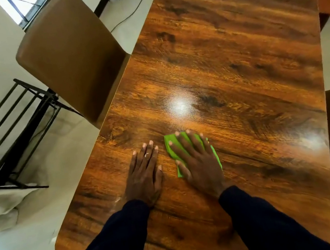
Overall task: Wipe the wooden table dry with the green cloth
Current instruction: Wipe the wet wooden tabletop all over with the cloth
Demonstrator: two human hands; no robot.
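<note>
cloth [193, 153] on table [223, 48] – under right hand [199, 162] | left hand [144, 177] beside

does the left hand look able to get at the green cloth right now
Probably yes: the left hand lies flat on the table beside the green cloth, only bare wood between, though the right hand covers most of it.

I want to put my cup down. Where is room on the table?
Bare wooden table runs from the green cloth to its far end, and from the right hand to the right edge. Crowded up front: left hand beside the cloth, right hand on it.
</note>
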